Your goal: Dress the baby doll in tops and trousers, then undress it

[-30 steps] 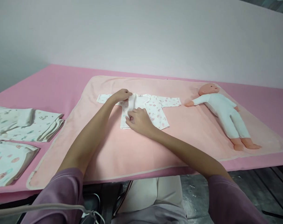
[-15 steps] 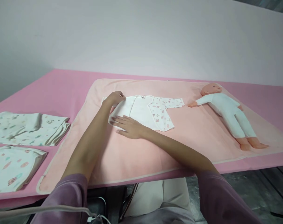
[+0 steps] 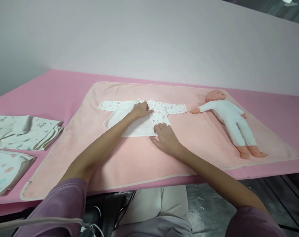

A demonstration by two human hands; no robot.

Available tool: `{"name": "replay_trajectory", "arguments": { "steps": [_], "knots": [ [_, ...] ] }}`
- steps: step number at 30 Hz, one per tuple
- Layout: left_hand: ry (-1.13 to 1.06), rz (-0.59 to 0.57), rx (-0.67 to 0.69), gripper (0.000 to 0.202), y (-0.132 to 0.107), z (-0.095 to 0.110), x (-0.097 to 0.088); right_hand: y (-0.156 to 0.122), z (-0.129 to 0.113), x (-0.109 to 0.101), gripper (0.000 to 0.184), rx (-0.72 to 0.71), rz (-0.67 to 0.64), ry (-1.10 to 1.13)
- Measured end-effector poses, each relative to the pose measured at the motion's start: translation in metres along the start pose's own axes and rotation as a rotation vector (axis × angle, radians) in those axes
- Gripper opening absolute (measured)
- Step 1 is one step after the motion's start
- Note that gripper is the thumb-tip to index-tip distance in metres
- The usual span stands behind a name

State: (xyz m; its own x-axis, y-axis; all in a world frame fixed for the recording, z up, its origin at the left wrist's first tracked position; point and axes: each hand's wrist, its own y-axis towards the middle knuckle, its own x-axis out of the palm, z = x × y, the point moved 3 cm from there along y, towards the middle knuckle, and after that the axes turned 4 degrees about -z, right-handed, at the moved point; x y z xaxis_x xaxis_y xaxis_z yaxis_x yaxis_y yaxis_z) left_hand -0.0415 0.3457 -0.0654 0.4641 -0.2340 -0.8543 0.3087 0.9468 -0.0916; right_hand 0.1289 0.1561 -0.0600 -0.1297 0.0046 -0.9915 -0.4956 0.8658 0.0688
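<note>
A white baby shirt point(image 3: 140, 127) with pink-printed sleeves lies spread on the peach blanket, its left front panel opened out to show the plain white inside. My left hand point(image 3: 139, 110) is over the upper middle of it, its fingertips closed on the fabric near the neckline. Lower down, my right hand point(image 3: 167, 139) rests at the hem with curled fingers on the edge of the printed right panel; the exact pinch is partly hidden. Further right, a baby doll point(image 3: 229, 113) in a white suit lies face up, one hand near the shirt's right sleeve.
The peach blanket point(image 3: 129, 161) covers much of the pink table point(image 3: 65, 85). Folded printed baby clothes point(image 3: 44, 126) are stacked at the left, with another folded printed cloth point(image 3: 13, 168) in front. A pale wall point(image 3: 139, 39) stands behind. A cable point(image 3: 40, 222) crosses the lower left.
My left hand has moved right from the shirt's left shoulder to its neckline. My right hand has shifted from lying flat on the left panel to the right panel's hem. The view has shifted slightly.
</note>
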Motion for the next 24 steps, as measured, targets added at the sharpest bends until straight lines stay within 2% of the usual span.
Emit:
{"name": "replay_trajectory", "arguments": {
  "steps": [1, 3, 7, 9, 12, 15, 20, 24],
  "knots": [
    [-0.002, -0.012, -0.032, 0.032, 0.004, 0.003, 0.002, 0.0, 0.01, 0.002, 0.034, 0.049, -0.027, -0.023],
    [-0.026, -0.038, -0.071, 0.03, 0.012, 0.006, 0.001, 0.006, 0.025, 0.005, 0.033, 0.057, -0.101, -0.032],
    [-0.092, -0.035, -0.098, 0.024, 0.019, 0.001, -0.004, 0.021, 0.033, -0.008, 0.024, -0.133, -0.197, 0.01],
    [-0.119, -0.002, -0.099, 0.023, 0.02, -0.002, -0.004, 0.029, 0.032, -0.02, 0.027, -0.182, -0.152, 0.14],
    [-0.149, 0.058, -0.1, 0.021, 0.022, -0.009, -0.004, 0.039, 0.029, -0.03, 0.029, -0.146, -0.003, 0.433],
    [-0.147, 0.107, -0.11, 0.021, 0.024, -0.017, -0.004, 0.045, 0.024, -0.017, 0.025, -0.136, 0.069, 0.494],
    [-0.108, 0.094, -0.067, 0.024, 0.027, -0.024, 0.0, 0.041, 0.022, 0.02, 0.028, -0.214, 0.027, 0.289],
    [-0.091, 0.089, -0.051, 0.027, 0.027, -0.021, 0.004, 0.041, 0.019, 0.026, 0.03, -0.215, 0.025, 0.222]
  ]
}}
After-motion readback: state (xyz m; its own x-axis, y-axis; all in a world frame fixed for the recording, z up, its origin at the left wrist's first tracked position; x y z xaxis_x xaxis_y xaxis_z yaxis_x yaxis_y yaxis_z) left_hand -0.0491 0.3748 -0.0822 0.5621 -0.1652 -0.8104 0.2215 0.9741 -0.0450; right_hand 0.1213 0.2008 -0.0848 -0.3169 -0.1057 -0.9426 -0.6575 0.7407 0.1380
